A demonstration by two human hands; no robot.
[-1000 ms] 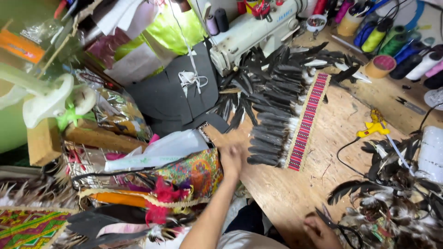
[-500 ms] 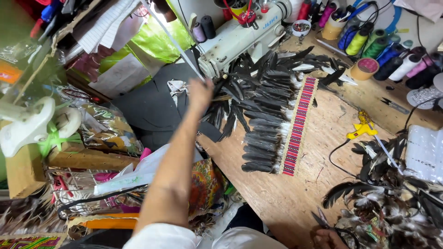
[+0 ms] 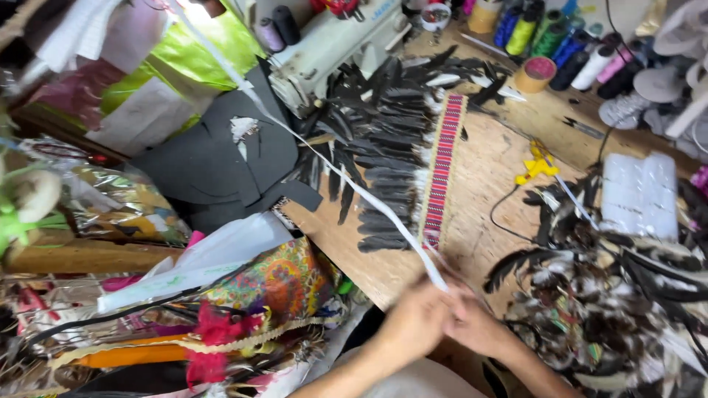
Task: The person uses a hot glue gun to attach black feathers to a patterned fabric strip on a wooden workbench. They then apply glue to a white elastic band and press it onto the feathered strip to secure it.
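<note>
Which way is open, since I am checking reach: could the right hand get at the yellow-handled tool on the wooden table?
Probably yes. The right hand grips the long white strip with the left hand; bare wood lies between it and the yellow-handled tool.

Sewing and craft workshop: sewing machine (image 3: 335, 40), thread spools (image 3: 549, 37), feathers (image 3: 391, 147) and fabric (image 3: 276, 280) crowd the wooden desk (image 3: 487, 177).

Feather row (image 3: 383, 158) on table (image 3: 487, 184), left of beaded band (image 3: 442, 169); sewing machine (image 3: 332, 44) behind.
</note>
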